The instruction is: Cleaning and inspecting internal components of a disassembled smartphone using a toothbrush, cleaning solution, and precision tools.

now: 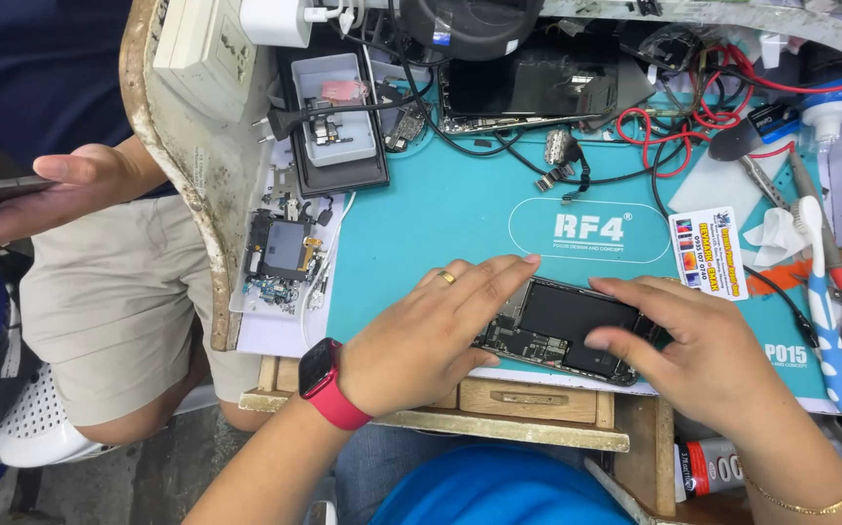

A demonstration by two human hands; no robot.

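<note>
An opened smartphone [562, 326] lies face down on a teal work mat [440, 209], its black battery and circuit board exposed. My left hand [431, 335], with a gold ring and a red watch on the wrist, rests flat over the phone's left end, fingers stretched along its top edge. My right hand [698, 355], wearing a thin gold bracelet, covers the phone's right end, with its fingertips pressing on the battery.
A small tray of parts [335, 107] and removed phone components [283, 248] sit at the mat's left. Another opened phone [528, 87], red and black cables, a toothbrush [823, 301], tools and a colourful card [708, 251] crowd the back and right. Another person's hand [71, 190] holds a phone at left.
</note>
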